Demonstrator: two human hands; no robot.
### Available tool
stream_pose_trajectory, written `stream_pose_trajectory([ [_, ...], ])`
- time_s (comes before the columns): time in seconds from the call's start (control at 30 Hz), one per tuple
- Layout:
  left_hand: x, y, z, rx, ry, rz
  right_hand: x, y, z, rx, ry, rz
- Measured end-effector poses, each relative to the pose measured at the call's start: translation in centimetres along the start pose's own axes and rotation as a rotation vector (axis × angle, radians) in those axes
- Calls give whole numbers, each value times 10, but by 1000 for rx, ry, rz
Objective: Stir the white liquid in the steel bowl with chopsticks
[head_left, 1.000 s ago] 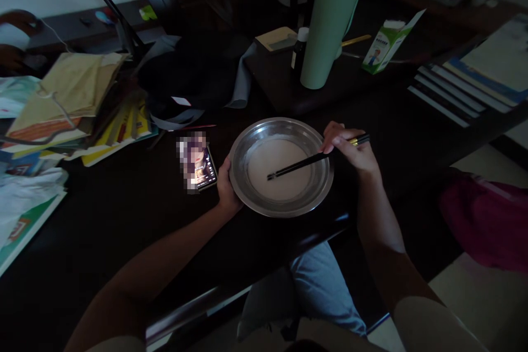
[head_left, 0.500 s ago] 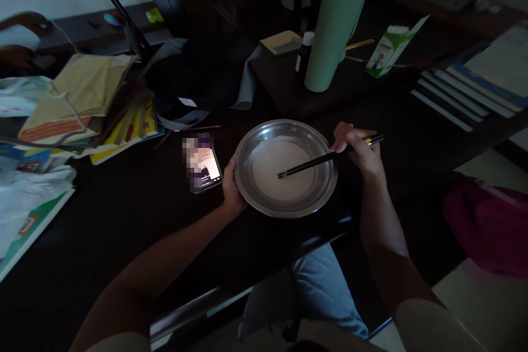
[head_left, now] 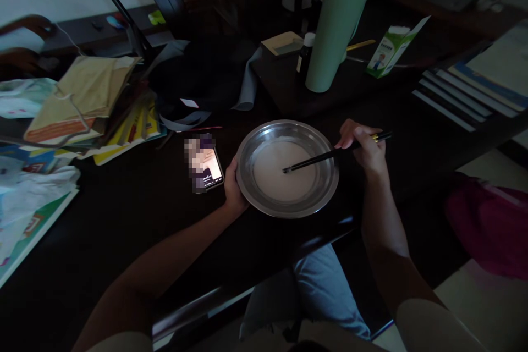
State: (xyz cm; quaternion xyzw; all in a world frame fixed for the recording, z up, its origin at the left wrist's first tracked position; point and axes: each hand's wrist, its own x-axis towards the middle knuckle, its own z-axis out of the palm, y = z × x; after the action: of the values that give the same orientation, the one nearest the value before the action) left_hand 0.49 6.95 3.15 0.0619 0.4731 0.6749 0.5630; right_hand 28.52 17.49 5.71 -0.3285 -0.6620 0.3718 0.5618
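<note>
A shallow, wide-rimmed metal bowl point(head_left: 328, 195) sits on the dark desk, with a pale, whitish mixture point(head_left: 276, 176) in its bottom. My left hand point(head_left: 236, 187) grips the bowl's left rim; its fingers are partly hidden behind and under the bowl. Over the right rim, my right hand point(head_left: 363, 146) is closed round a pair of black chopsticks point(head_left: 315, 160) with gold bands near the top. They slant down to the left, and their tips are at the mixture, near its middle. Left of the bowl lies a phone point(head_left: 214, 168) with a lit screen, partly blurred out.
A tall green thermos point(head_left: 340, 27), a small dark bottle point(head_left: 304, 55) and an opened green-white carton point(head_left: 388, 52) stand behind the bowl. Stacked books point(head_left: 457, 93) lie right. Papers and envelopes point(head_left: 88, 85) pile up left, beside a black bag point(head_left: 198, 77). The desk's front edge is near my lap.
My right hand and the chopsticks have shifted slightly to the right, the tips moving up a little over the mixture. The left hand still holds the bowl. The whole view has shifted slightly.
</note>
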Motion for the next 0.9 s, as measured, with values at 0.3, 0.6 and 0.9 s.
stream_pose_trajectory([
  [0.3, 7, -6, -10, 31, -26, 3, 1, -4, 3, -106, -300, -4],
  [0.6, 8, -6, -11, -5, -31, -17, 0, 1, 1, -19, 31, -8],
  [0.9, 6, -5, -8, 18, -37, 16, 1, -3, 3, -85, -298, -8],
])
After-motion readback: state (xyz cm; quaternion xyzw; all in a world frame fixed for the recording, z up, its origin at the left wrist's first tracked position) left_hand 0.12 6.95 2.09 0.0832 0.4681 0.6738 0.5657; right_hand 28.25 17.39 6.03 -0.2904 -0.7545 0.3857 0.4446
